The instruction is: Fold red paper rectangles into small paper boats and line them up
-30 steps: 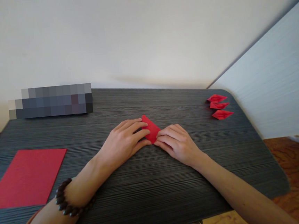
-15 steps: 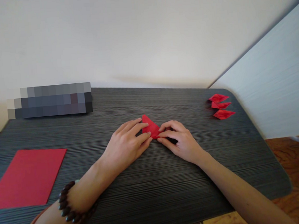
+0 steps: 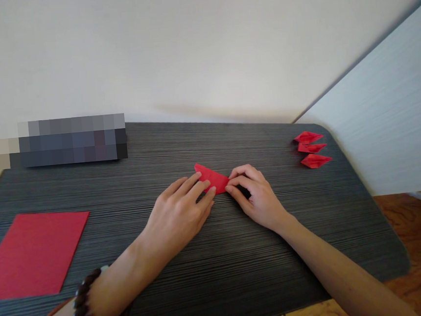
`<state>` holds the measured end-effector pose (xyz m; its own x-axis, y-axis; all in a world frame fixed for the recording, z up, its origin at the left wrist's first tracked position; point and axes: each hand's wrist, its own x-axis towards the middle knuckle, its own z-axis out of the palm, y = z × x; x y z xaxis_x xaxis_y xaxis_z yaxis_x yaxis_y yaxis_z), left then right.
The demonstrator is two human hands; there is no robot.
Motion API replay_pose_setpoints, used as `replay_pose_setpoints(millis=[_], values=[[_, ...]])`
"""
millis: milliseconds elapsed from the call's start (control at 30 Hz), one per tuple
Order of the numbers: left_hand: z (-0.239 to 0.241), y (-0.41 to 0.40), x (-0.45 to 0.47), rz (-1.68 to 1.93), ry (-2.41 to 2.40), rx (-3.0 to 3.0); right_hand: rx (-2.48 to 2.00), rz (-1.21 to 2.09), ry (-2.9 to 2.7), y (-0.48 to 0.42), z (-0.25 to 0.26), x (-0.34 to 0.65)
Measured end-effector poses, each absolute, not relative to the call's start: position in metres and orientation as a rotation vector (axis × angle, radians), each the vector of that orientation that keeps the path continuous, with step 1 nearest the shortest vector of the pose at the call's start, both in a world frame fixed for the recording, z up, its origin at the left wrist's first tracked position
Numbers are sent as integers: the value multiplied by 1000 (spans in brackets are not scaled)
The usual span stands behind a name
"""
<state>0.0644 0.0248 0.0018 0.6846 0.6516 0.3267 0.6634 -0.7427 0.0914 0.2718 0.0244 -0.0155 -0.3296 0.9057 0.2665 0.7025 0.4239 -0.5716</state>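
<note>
A small folded piece of red paper [image 3: 218,181] lies on the dark table in front of me. My left hand [image 3: 179,205] rests over its left part, fingers stretched and apart, the fingertips pressing on the paper. At the right corner my right hand [image 3: 256,193] pinches the paper between thumb and fingers. Part of the paper's left side is hidden under my left fingers.
To the left lies a flat square of red paper [image 3: 42,254]. Three folded red paper pieces [image 3: 316,160] sit in a row at the far right. A blurred-out dark object [image 3: 69,145] stands at the back left, by the wall [image 3: 200,45].
The folded paper has turned and now looks longer and lower, its upper tip further left. My right fingers have shifted slightly right with its corner; my left hand still presses on it.
</note>
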Motion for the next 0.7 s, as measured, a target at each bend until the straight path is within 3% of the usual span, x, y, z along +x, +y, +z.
replay_pose_setpoints(millis=[333, 700], values=[[2, 26, 59, -526, -1059, -2895, -1467, 456, -2056, 26, -20, 269], [1, 29, 60, -519, -1059, -2913, -1219, 621, -2133, 32, -17, 287]])
